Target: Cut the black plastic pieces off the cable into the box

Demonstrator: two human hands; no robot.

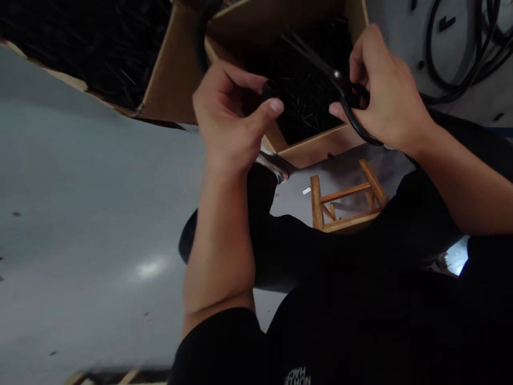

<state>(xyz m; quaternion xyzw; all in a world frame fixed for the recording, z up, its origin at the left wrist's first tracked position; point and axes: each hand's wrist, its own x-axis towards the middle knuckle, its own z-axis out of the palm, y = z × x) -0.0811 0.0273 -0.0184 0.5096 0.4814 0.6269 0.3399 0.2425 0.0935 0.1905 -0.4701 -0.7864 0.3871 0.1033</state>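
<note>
Between the thumb and fingers of my left hand (234,120) is a small black piece (271,90). Black-handled scissors (339,80) are in my right hand (385,91), their blades parted slightly and pointing up and left. Both hands are over the near part of a cardboard box (320,147) that holds many small black pieces (306,101). A gap separates the scissors from the piece in my left hand. My right fingers partly hide the scissor handles.
A larger cardboard box (166,80) full of black pieces stands at upper left. Black hoses (430,59) lie coiled at upper right. Below the near box is a wooden stool (316,203), beside my legs. Small black scraps dot the grey floor (100,214).
</note>
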